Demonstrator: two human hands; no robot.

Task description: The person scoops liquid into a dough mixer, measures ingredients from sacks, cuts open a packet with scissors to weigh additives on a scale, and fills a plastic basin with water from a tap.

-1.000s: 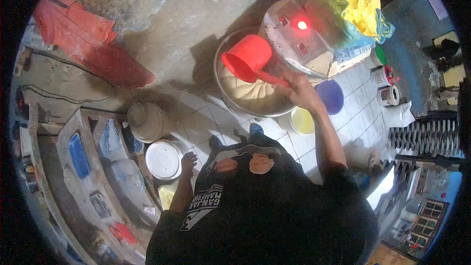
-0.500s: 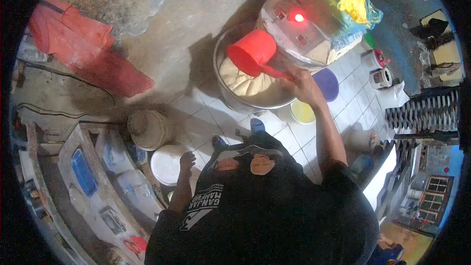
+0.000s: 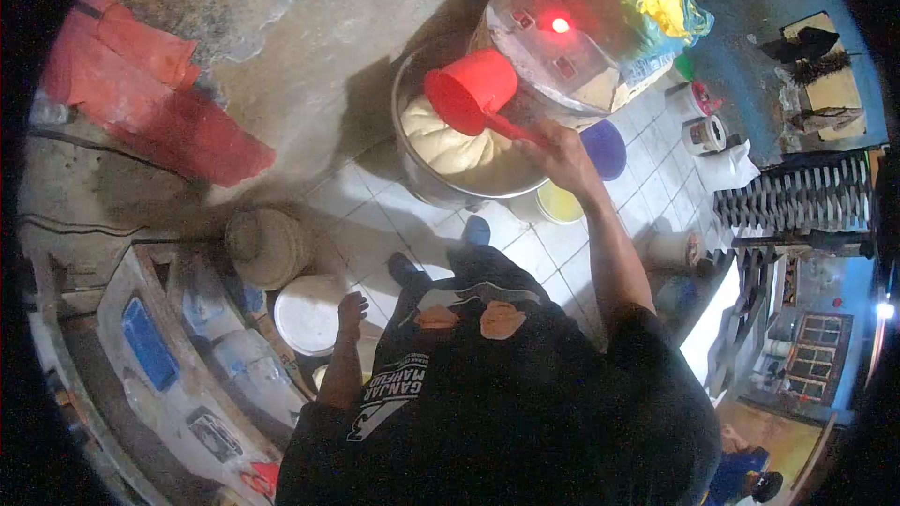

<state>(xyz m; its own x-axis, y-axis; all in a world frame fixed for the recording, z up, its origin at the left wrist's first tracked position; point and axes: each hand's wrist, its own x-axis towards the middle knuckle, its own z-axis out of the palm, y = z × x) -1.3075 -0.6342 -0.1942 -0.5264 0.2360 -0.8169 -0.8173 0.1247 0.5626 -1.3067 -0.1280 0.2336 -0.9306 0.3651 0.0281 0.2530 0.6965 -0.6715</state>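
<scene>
Head view: a person in a dark printed shirt looks down at a tiled floor [image 3: 375, 225], feet just below the big pot.
Left hand [image 3: 352, 307]: nearest, hanging low at the left, fingers loosely spread and holding nothing, its grip apart; it sits just beside a white lidded bucket [image 3: 305, 312].
Near left: a woven round lid [image 3: 265, 245] lies on the floor just beyond the bucket.
Right hand [image 3: 561, 152]: arm stretched forward, grip clamped on the handle of a red scoop [image 3: 471, 89].
Red scoop, place: held over the far rim of a wide metal pot [image 3: 412, 178], above the pale gathered cloth [image 3: 450, 145] that fills it.
Red scoop, axis: its long line runs from the handle at the hand, near right, up to the cup at far left; the cup's mouth faces left and toward the camera.
Beside the hand: a yellow tub [image 3: 561, 203] and a blue bowl [image 3: 605, 148] on the floor, right of the pot.
Far: a plastic-wrapped machine [image 3: 553, 47] with a red light, just behind the scoop.
Far left: a red cloth [image 3: 141, 84] on bare concrete.
Change: against a second ago the scoop's tilt and the right hand's hold are much the same; the left hand has stayed by the bucket.
</scene>
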